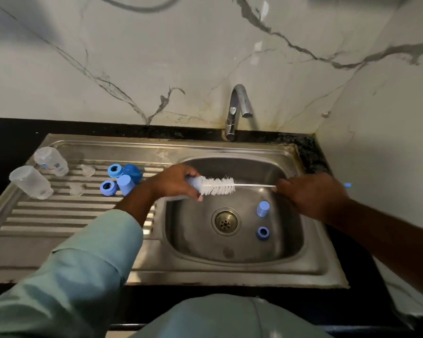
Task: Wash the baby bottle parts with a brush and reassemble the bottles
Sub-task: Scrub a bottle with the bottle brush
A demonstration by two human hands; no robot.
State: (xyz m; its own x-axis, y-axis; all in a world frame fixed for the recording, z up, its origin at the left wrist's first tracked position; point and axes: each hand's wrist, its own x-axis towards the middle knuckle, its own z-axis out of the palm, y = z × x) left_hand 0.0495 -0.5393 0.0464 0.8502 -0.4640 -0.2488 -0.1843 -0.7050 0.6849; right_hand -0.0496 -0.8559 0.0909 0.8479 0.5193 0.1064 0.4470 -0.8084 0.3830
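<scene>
A: Talk me through the hands.

B: I see the left hand (pixel 175 180) over the basin's near-left rim, fingers curled around a pale blue cap (pixel 193 184), its open mouth facing three o'clock. The right hand (pixel 310 193) pinches the thin white handle of the bottle brush (pixel 217 185), whose bristles sit right at the cap's mouth, partly inside.

A: Where's everything else?

B: Inside the sink (pixel 327 264), at four o'clock from the drain (pixel 226 222), a blue collar ring (pixel 262 232) lies flat; at two o'clock, a second blue cap (pixel 263 209) stands upright. On the draining board at nine o'clock: two clear bottles (pixel 31 181) lying tilted, two clear teats (pixel 88 170), two more blue rings (pixel 108 187), another cap (pixel 125 184) and a darker blue lid (pixel 132 172), clustered and touching.

A: Any writing?

B: The farther bottle (pixel 50 161) carries a small printed mark, too blurred for me to read. The tap (pixel 237 108) stands at twelve o'clock.
</scene>
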